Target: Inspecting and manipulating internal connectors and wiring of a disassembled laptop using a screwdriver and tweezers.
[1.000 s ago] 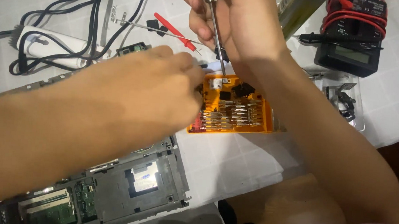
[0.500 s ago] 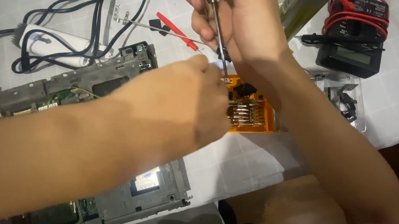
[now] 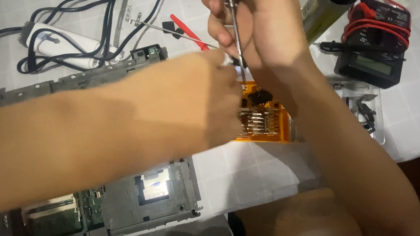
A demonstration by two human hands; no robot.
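Reaching up from the lower left of the frame, the left hand has lifted off the orange bit case, which it covered a second ago, and its fingertips now meet the lower end of the screwdriver just above the case. The right hand, upper centre, has barely moved: fingers stay wrapped around the blue-handled driver, shaft pointing down. The left fingers are bunched together at the shaft tip; whether they pinch a bit there I cannot tell, the spot is too small and partly hidden. Judging from that shift, work has passed from picking in the case to something at the driver's tip, likely fitting or swapping a bit. The case lies open at centre right on the white tiled table, rows of metal bits showing. Grey laptop chassis sits lower centre, a multimeter upper right with red leads, black cables upper left, a red-handled tool near them.
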